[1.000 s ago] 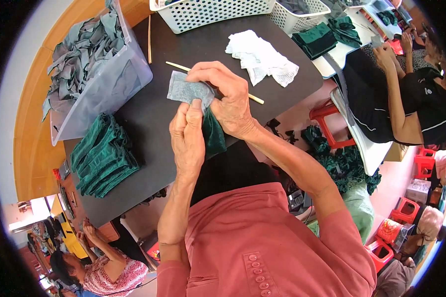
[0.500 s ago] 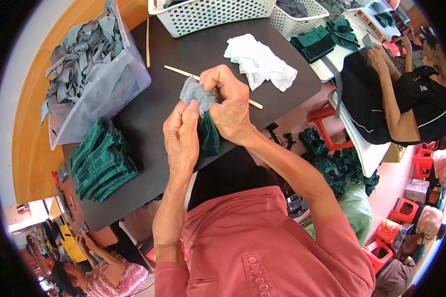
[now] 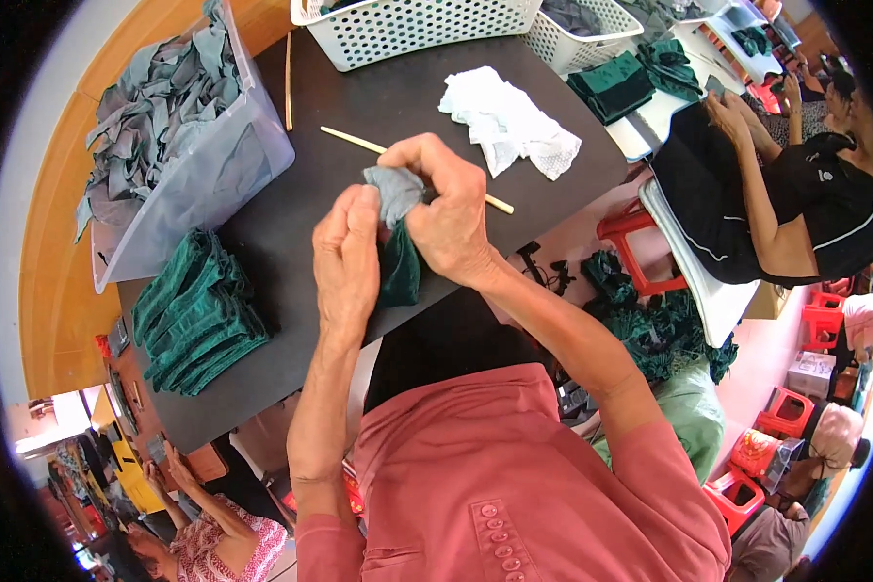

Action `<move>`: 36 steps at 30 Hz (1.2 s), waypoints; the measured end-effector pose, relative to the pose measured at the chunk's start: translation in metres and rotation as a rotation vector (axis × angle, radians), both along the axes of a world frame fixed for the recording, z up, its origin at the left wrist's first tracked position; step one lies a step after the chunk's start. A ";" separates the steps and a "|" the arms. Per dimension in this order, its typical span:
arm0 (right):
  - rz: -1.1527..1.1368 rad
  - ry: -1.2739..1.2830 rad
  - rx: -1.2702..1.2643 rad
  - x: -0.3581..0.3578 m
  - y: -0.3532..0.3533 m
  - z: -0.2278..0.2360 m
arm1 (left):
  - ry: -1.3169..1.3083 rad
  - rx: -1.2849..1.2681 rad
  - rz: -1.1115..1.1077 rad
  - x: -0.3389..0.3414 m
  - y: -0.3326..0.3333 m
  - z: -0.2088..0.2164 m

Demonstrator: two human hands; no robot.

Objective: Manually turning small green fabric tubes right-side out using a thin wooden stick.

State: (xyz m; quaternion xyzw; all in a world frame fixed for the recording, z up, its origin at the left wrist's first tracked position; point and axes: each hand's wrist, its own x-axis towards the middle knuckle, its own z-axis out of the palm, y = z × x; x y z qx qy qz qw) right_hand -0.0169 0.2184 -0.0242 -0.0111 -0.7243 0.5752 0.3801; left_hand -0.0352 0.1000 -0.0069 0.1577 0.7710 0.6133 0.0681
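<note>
Pinching gray cloth (image 3: 396, 194) in left hand (image 3: 347, 250) and right hand (image 3: 453, 211), near the slim wooden stick (image 3: 352, 139); seemingly light, soft, limp, best held along its edges.

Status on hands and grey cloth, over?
Right-hand grip pinching grey cloth, left-hand grip at its edge. Dark green fabric hanging below. Pale stick on table, partly hidden.

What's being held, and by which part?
Gray cloth, its left side in the left hand, right side in the right hand; green velvety cloth hangs below.
</note>
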 end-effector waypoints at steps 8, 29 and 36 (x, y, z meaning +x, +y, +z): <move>0.047 0.090 0.037 -0.001 -0.005 -0.002 | -0.352 0.441 -0.052 0.002 -0.002 0.004; 0.078 0.111 0.122 -0.001 0.001 -0.004 | -0.204 0.158 -0.151 0.002 -0.017 0.004; 0.032 0.149 0.174 -0.004 0.000 -0.004 | -0.100 -0.132 -0.269 0.000 -0.016 0.018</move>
